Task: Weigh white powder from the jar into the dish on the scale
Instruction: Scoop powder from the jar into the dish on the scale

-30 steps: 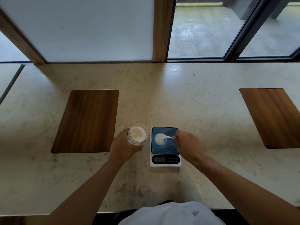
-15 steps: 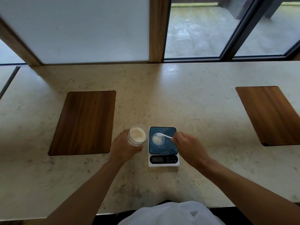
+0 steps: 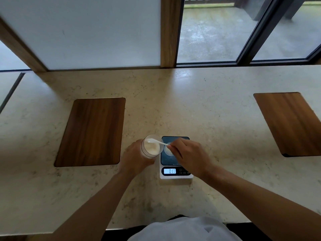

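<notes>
Item, my left hand (image 3: 134, 158): wrapped around the clear jar (image 3: 150, 147), tilted toward the scale (image 3: 175, 158), white powder (image 3: 152, 148) inside. Item, my right hand (image 3: 188, 154): pinched shut on the handle of a white spoon (image 3: 157, 142), its bowl inside the jar mouth. Item, dish (image 3: 168, 150): small, round, on the dark platform, partly hidden by my right fingers. Item, display (image 3: 169, 171): lit, digits blurred. All on the pale stone counter (image 3: 208, 119), between two wooden inlays (image 3: 91, 132)

scale (image 3: 175, 174) display reading "017", button labels beside it too small
</notes>
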`<control>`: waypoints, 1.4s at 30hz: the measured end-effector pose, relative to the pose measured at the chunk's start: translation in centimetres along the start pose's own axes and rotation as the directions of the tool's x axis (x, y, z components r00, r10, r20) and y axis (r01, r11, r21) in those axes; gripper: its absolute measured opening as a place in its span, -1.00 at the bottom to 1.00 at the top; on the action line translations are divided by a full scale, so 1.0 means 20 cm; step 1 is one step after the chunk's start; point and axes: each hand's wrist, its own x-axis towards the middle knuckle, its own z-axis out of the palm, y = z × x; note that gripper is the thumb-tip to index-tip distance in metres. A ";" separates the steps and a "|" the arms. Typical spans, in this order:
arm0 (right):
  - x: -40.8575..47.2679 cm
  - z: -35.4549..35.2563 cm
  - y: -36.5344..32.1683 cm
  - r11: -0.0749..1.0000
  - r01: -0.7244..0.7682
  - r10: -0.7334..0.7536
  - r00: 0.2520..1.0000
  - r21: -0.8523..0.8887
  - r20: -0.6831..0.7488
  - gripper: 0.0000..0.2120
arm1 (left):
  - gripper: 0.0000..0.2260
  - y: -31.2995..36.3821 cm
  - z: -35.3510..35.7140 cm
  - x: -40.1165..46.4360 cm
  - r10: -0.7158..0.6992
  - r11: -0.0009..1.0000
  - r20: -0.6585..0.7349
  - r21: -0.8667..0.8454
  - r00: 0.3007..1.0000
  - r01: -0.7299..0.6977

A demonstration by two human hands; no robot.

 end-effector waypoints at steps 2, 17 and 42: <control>0.01 0.02 -0.01 0.999 0.021 -0.020 0.999 -0.031 0.038 -0.67 | -0.41 0.01 0.00 0.00 -0.005 1.000 0.000 0.004 1.000 0.005; 0.05 0.09 -0.01 0.992 -0.083 0.103 0.972 -0.099 0.212 -0.92 | -0.32 0.00 0.00 0.01 0.094 0.994 0.043 0.043 0.995 -0.096; 0.09 0.14 0.01 0.791 -0.584 0.535 0.805 0.183 0.258 -0.76 | -0.35 0.00 0.01 0.02 0.051 0.999 -0.016 -0.009 0.999 -0.051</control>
